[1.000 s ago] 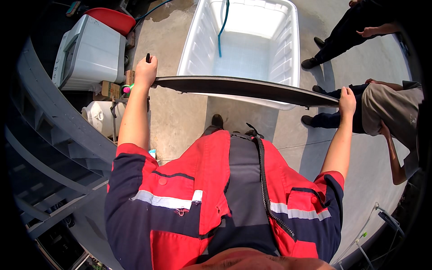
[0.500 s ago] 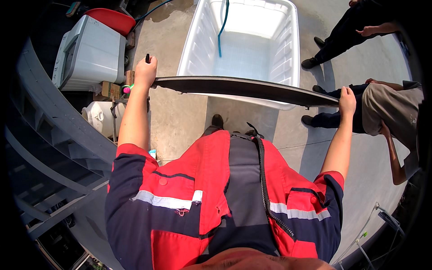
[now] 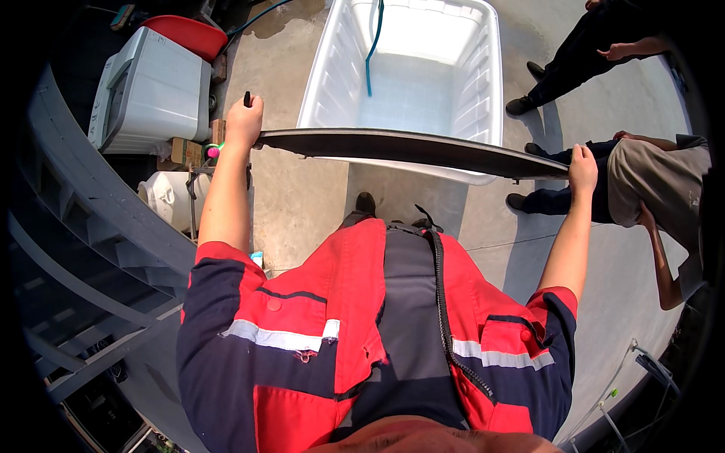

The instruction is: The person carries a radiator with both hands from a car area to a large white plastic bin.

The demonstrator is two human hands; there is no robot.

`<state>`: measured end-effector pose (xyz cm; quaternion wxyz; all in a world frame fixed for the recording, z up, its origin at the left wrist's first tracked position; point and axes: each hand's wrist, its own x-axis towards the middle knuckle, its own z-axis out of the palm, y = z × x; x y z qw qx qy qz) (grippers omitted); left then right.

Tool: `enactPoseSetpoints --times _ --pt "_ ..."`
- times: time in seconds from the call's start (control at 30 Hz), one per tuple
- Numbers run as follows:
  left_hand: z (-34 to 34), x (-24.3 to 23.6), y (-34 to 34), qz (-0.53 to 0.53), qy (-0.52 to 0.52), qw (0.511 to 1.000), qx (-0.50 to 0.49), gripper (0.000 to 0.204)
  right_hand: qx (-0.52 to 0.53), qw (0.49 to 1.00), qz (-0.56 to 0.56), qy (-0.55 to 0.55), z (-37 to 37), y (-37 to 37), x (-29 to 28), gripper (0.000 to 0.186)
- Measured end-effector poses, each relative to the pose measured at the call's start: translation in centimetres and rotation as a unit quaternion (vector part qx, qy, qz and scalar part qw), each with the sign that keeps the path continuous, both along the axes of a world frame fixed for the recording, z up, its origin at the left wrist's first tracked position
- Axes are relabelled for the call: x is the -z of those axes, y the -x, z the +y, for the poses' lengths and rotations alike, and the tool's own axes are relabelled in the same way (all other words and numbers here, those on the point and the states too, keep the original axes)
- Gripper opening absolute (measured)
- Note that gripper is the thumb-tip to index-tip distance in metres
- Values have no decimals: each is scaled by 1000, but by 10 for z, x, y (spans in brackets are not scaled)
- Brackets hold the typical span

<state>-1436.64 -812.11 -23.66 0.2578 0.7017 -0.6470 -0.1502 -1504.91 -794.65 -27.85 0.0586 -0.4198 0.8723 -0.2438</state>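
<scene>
A long, thin dark panel (image 3: 408, 149) stretches between my two hands, seen nearly edge-on, so its broad face is mostly hidden. My left hand (image 3: 245, 122) is closed around its left end, where a short black piece sticks up above the fist. At the other end, my right hand (image 3: 582, 171) grips the panel's edge with bent fingers. The panel is held off the ground, across the near side of a large white plastic tub (image 3: 323, 75). Inside the tub lies shallow clear water (image 3: 408, 94), with a green hose (image 3: 369, 64) hanging in.
Two people stand to the right, one in dark clothes (image 3: 563, 64), one in a grey-brown shirt (image 3: 653, 181). On the left are a white washing machine (image 3: 155, 90), a red basin (image 3: 185, 34), a white bucket (image 3: 168, 198) and a grey metal staircase (image 3: 113, 189).
</scene>
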Motion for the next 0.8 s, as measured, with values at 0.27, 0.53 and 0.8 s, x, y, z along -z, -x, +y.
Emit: enactPoseSetpoints --times 0.27,0.53,0.8 --pt "-1 -1 -1 -9 -8 1000 4 36 6 1000 -4 2 -1 -2 -3 42" --pt "-1 -1 0 -18 6 1000 6 36 -5 1000 -1 15 0 0 0 41" --pt "-1 -1 -1 -7 1 1000 5 37 -2 1000 -8 13 0 2 2 41"
